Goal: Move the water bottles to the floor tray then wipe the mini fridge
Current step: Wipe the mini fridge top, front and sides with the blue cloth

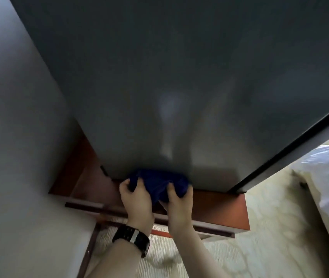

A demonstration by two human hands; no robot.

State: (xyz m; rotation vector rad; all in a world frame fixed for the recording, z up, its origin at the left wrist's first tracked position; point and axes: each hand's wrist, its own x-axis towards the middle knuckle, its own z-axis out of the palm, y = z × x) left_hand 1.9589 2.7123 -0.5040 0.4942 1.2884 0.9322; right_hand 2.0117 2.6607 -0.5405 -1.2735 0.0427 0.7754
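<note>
blue cloth being gripped by left hand and right hand | being pressed at mini fridge bottom edge | unwiped face lying above both hands

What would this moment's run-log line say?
phase: wiping | left hand: grips blue cloth | right hand: grips cloth | cloth: at lower edge of mini fridge | bottles: not in view

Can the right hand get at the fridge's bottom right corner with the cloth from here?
Probably yes. The right hand and left hand grip the blue cloth against the fridge door's lower edge, and nothing shows between it and that corner.
</note>
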